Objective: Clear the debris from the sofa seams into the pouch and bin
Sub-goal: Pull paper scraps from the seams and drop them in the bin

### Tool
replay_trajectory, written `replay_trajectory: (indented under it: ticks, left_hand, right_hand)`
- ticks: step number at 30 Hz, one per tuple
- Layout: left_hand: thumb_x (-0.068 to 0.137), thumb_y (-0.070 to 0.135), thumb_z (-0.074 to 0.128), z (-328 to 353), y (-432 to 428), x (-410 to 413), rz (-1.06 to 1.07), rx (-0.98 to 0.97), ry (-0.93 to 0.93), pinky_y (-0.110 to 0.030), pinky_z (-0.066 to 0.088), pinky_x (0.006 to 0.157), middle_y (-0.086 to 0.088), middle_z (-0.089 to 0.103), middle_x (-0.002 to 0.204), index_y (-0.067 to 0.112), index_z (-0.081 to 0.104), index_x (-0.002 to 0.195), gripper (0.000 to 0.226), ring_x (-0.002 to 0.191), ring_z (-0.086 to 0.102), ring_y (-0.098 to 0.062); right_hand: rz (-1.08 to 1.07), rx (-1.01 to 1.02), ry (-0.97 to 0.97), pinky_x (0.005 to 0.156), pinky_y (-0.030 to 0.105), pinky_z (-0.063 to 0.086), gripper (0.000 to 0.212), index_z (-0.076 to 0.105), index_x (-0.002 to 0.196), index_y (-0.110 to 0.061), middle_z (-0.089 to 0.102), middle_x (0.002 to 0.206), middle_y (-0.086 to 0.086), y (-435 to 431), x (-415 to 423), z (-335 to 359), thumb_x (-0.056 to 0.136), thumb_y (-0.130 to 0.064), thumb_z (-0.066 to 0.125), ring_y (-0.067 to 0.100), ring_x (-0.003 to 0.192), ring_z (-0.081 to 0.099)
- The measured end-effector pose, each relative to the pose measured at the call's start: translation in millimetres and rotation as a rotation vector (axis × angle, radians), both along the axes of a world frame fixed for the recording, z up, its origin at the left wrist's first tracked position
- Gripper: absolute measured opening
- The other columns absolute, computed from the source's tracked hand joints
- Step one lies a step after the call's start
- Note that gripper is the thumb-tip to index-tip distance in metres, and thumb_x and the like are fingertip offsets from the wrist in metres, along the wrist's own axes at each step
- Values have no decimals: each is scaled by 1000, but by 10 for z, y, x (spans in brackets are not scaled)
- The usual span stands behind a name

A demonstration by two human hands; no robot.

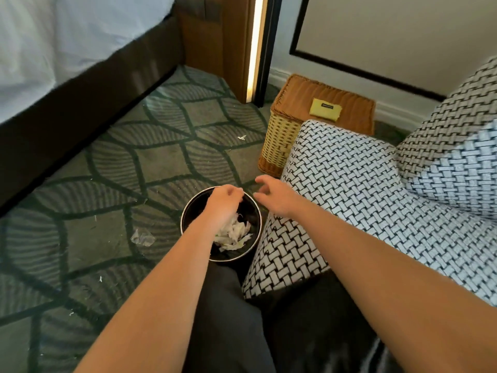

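A small round black bin [256,214] stands on the carpet beside the sofa [357,189], which is covered in black-and-white woven fabric. Crumpled white paper scraps [234,234] lie inside the bin. My left hand [224,201] hovers over the bin's opening with its fingers curled downward; I cannot see anything held in it. Just right of the bin's rim, above the sofa's corner, my right hand [274,196] has its fingers spread and loosely bent, holding nothing. A yellow pouch [325,109] lies on top of a wicker basket [282,138] behind the sofa.
Small white scraps [241,137] and a clear plastic piece [142,238] lie on the green patterned carpet. A bed with a dark frame [88,84] fills the left. A lit wooden panel [251,47] stands at the back. My dark-trousered legs [231,313] are below the bin.
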State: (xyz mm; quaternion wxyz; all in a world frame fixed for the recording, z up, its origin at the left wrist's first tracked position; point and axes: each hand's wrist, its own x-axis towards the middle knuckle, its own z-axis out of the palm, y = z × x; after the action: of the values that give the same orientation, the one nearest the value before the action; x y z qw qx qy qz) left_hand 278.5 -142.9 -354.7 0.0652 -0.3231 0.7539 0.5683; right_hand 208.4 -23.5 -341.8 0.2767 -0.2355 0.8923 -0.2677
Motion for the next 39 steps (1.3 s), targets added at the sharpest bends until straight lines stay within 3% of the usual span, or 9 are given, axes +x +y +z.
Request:
replay_trajectory:
  ticks: [5, 10, 17, 19, 24, 29, 32, 35, 39]
  left_hand:
    - [93, 26, 49, 533, 534, 87, -126, 138, 104, -14, 45, 56, 1, 66, 95, 13, 63, 101, 21, 82, 61, -7]
    - [95, 30, 46, 995, 1109, 108, -373, 44, 154, -20, 39, 64, 5, 65, 101, 20, 61, 101, 19, 88, 61, -7]
    - [97, 31, 38, 1339, 2153, 126, -751, -124, 213, -27, 42, 73, -12, 62, 106, 0, 57, 106, 37, 94, 57, -20]
    - [97, 34, 37, 1329, 2462, 174, -849, -158, 241, -29, 40, 79, -8, 57, 97, 6, 57, 104, 35, 89, 52, -18]
    - [97, 34, 41, 1226, 3119, 299, -1071, -266, 253, -23, 44, 85, 2, 58, 105, 13, 57, 115, 32, 92, 51, -9]
    - [97, 38, 38, 977, 3599, 425, -1129, -212, 202, -21, 40, 79, -3, 58, 113, 14, 51, 126, 39, 95, 48, -9]
    - [97, 35, 40, 703, 3837, 497, -1106, -233, 223, -21, 37, 87, -1, 55, 126, 13, 51, 124, 36, 106, 49, -9]
    - [96, 33, 44, 429, 4046, 510, -1117, -298, 277, -23, 39, 94, -3, 51, 129, 14, 50, 125, 35, 115, 47, -12]
    - [94, 38, 47, 119, 4226, 531, -1175, -570, 415, -31, 25, 109, -3, 37, 146, 15, 40, 137, 50, 136, 32, -19]
  right_hand:
    - [-81, 49, 37, 86, 29, 40, 40, 44, 132, -12, 53, 127, 11, 672, 50, 473, 95, -26, 48, 20, 106, 53]
    - [-112, 193, 61, 104, 38, 33, 38, 46, 130, -11, 43, 139, 11, 1527, 102, 789, 96, -29, 43, 25, 125, 42]
    - [-392, 135, 9, 103, 39, 35, 33, 50, 127, -8, 48, 135, 13, 2855, 464, 859, 98, -21, 41, 26, 121, 47]
    - [-471, 138, 53, 104, 37, 33, 32, 50, 127, -9, 46, 137, 12, 3232, 618, 781, 98, -20, 42, 24, 124, 44]
    - [-770, 232, 178, 113, 42, 22, 37, 48, 131, -16, 36, 144, 8, 4053, 1059, 488, 94, -21, 49, 25, 134, 28]
    - [-954, 453, 273, 111, 49, 24, 44, 38, 135, -20, 28, 147, 7, 4614, 1533, 96, 92, -23, 46, 28, 137, 20]
    - [-1030, 489, 375, 113, 50, 19, 45, 37, 136, -19, 27, 149, 10, 4774, 1741, -62, 92, -25, 43, 28, 139, 19]
    - [-1041, 451, 561, 106, 56, 30, 41, 45, 131, -12, 38, 141, 16, 4803, 1826, -150, 92, -24, 45, 31, 132, 34]
    - [-1264, 281, 599, 105, 57, 29, 52, 36, 138, -14, 32, 144, 18, 4820, 1766, -146, 88, -26, 46, 35, 134, 29]
